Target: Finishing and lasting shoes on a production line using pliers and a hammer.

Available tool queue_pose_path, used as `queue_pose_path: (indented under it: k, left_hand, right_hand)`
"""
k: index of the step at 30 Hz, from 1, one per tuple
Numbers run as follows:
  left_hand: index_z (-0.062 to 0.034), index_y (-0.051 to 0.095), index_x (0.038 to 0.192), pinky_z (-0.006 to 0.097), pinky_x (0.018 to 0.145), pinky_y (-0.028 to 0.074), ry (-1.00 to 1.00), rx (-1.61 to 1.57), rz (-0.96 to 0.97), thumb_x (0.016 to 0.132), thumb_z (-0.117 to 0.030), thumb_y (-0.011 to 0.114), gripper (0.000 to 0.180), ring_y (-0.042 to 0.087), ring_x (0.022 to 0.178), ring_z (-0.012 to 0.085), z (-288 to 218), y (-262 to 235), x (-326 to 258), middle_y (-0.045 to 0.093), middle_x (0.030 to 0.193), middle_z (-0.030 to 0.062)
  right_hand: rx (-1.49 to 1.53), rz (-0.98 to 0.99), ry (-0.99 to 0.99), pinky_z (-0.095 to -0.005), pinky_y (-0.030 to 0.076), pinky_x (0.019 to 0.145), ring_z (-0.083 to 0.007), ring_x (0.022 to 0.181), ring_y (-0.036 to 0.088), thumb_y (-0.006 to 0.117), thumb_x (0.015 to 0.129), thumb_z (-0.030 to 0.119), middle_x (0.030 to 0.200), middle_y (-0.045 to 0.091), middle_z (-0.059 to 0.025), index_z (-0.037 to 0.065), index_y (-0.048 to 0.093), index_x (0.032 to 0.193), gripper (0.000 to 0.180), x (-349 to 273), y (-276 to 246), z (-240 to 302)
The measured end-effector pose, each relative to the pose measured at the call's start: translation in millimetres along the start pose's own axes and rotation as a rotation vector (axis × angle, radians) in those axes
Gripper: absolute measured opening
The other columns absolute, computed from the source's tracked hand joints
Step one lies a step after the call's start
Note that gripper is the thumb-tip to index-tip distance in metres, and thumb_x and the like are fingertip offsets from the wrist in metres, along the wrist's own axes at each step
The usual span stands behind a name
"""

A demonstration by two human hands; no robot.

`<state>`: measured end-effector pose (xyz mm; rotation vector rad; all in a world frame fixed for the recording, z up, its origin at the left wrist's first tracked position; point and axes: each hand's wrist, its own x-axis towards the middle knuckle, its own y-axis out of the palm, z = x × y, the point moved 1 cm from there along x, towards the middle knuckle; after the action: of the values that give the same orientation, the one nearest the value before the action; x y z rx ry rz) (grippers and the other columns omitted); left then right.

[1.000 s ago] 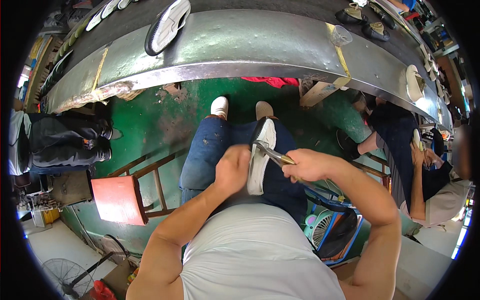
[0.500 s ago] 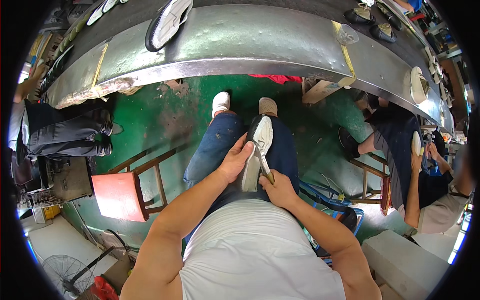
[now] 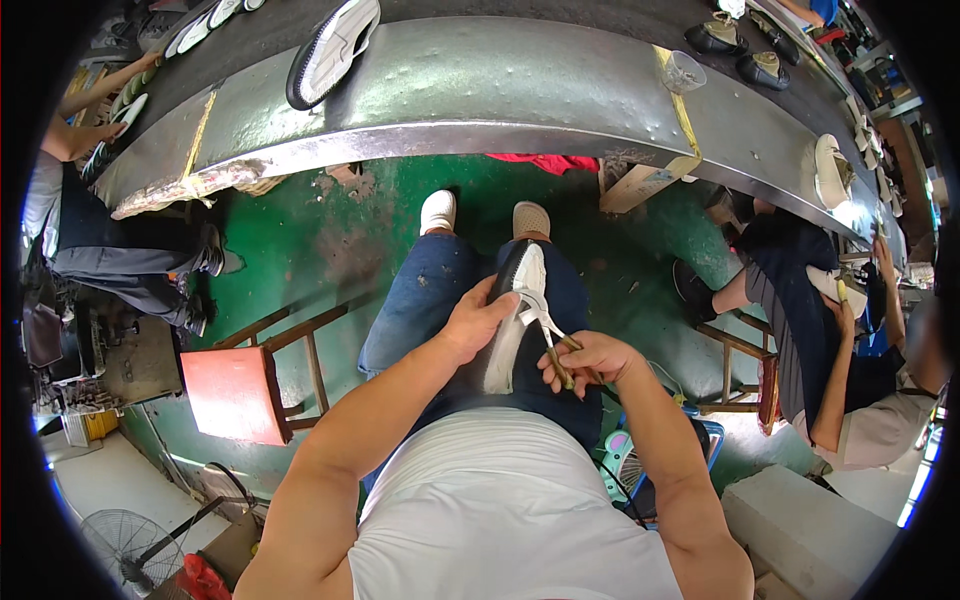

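A shoe [image 3: 498,355] with a black toe and a pale, whitish underside lies bottom up along my right thigh. My left hand [image 3: 482,318] is closed round its middle, the thumb pressed on top near the inner edge. My right hand [image 3: 590,362] grips a pair of pincers [image 3: 549,335] with olive handles, which stand spread apart. The pincers' metal jaws are at the shoe's edge beside my left thumb. Whether they bite on the material is too small to tell.
Ahead runs a metal-edged bench [image 3: 440,90] bearing another upturned shoe [image 3: 333,55], a clear cup [image 3: 684,72] and several shoes. A red-topped stool [image 3: 233,396] stands left. A teal fan [image 3: 621,466] is by my right side. Co-workers sit at right and stand at left.
My right hand has moved right and swung the pincers outward, their handles now spread. At left, a person's arms reach over the bench; at right, a co-worker's hand has gone to the bench.
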<state>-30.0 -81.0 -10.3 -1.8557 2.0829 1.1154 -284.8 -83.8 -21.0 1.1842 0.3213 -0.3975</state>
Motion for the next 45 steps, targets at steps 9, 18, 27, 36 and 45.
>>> queue_pose_path:
  k: [9,18,27,36,45]
  left_hand:
    - [0.0035,0.048,0.137,0.033,0.092,0.05,-0.025,0.318,-0.148,0.094,-0.022,0.065,0.053,0.061,0.104,0.0177,-8,9,8,0.064,0.117,0.0127]
    - [0.0046,0.051,0.132,0.034,0.092,0.05,-0.105,0.434,-0.086,0.089,-0.028,0.069,0.057,0.064,0.105,0.0237,-16,9,7,0.065,0.116,0.0171]
    - [-0.012,0.053,0.134,0.047,0.083,0.055,-0.455,0.358,0.186,0.091,-0.034,0.072,0.052,0.065,0.107,0.0212,-50,-19,19,0.066,0.117,0.0068]
    - [-0.0095,0.055,0.134,0.061,0.091,0.048,-0.587,0.515,0.253,0.092,-0.041,0.07,0.054,0.059,0.118,0.0277,-60,-12,26,0.064,0.124,0.0096]
    - [-0.0057,0.055,0.131,0.051,0.08,0.056,-0.468,0.459,0.238,0.091,-0.035,0.072,0.052,0.066,0.101,0.0268,-42,-30,25,0.066,0.116,0.0098]
  right_hand:
    - [-0.746,-0.467,-0.097,-0.0304,0.055,0.064,-0.0181,0.087,0.068,0.055,0.101,0.026,0.106,0.069,-0.0118,-0.005,0.055,0.124,0.039,-39,60,64]
    - [-1.27,-0.675,-0.377,-0.0417,0.053,0.07,-0.034,0.072,0.068,0.051,0.102,0.036,0.08,0.069,-0.018,-0.002,0.061,0.09,0.042,0,76,75]
    - [-1.272,-0.569,0.143,-0.0392,0.053,0.079,-0.0318,0.086,0.068,0.061,0.092,0.017,0.093,0.069,-0.0193,-0.005,0.062,0.108,0.027,-34,93,49]
    - [-1.975,-0.68,0.026,-0.0445,0.054,0.085,-0.0398,0.094,0.066,0.061,0.092,0.018,0.101,0.066,-0.0242,-0.008,0.056,0.118,0.037,3,141,33]
    - [-1.642,-0.724,-0.366,-0.0462,0.053,0.073,-0.0383,0.083,0.067,0.065,0.091,0.023,0.093,0.068,-0.0176,0.003,0.06,0.105,0.025,10,82,-18]
